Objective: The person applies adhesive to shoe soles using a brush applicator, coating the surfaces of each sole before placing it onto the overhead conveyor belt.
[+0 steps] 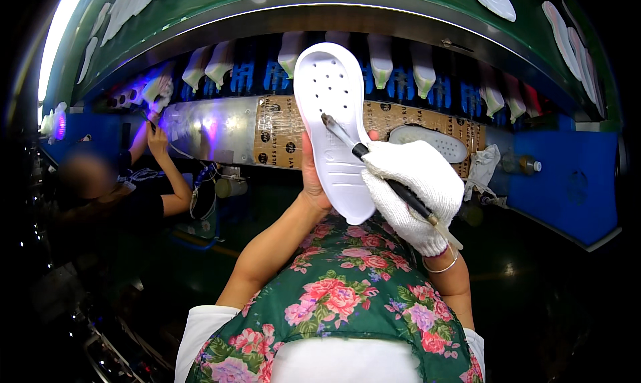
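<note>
A white shoe sole (334,153) with small holes in its wide upper end stands lengthwise before me. My left hand (312,173) is bare and grips it from behind and along its left edge. In my right hand (420,186), which wears a white knitted glove, is a brush (408,197) with a dark handle. The bristle end touches or hovers just over the middle of the sole; I cannot tell which. Behind my gloved hand, a second sole (429,143), greyish white with holes, lies on the cardboard-covered bench (277,139).
Several white pieces (422,69) hang in a row beneath the green overhead shelf (220,16). More soles (566,43) rest on that shelf. A white cloth (483,166) and a bottle (527,164) are at the right, by a blue panel (567,183). A co-worker's hand (158,139) works at the left.
</note>
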Motion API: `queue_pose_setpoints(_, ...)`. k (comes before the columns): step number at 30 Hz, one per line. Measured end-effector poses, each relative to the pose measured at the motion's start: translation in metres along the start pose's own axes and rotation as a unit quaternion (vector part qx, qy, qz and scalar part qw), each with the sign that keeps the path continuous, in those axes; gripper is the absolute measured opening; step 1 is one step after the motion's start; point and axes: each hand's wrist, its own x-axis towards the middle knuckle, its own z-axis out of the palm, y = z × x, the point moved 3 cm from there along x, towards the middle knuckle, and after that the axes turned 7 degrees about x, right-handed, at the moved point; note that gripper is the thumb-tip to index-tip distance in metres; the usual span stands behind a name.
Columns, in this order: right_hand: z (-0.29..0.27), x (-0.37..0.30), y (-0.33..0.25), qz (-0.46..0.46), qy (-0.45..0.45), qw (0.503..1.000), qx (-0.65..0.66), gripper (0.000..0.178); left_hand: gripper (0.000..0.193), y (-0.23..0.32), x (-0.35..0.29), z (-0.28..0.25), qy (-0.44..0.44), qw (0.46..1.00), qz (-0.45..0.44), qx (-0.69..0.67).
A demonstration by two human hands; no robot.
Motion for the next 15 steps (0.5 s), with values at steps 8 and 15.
queue_pose_setpoints(8,0.008,0.014,0.0,-0.071,-0.01,0.997,-0.023,0.045,0.1,-0.016,-0.001,-0.009,0.075,0.994,0.016,0.077)
queue_pose_setpoints(15,0.023,0.021,-0.008,-0.041,0.033,0.998,0.039,0.027,0.094,-0.029,0.002,-0.039,0.096,0.995,-0.021,-0.025)
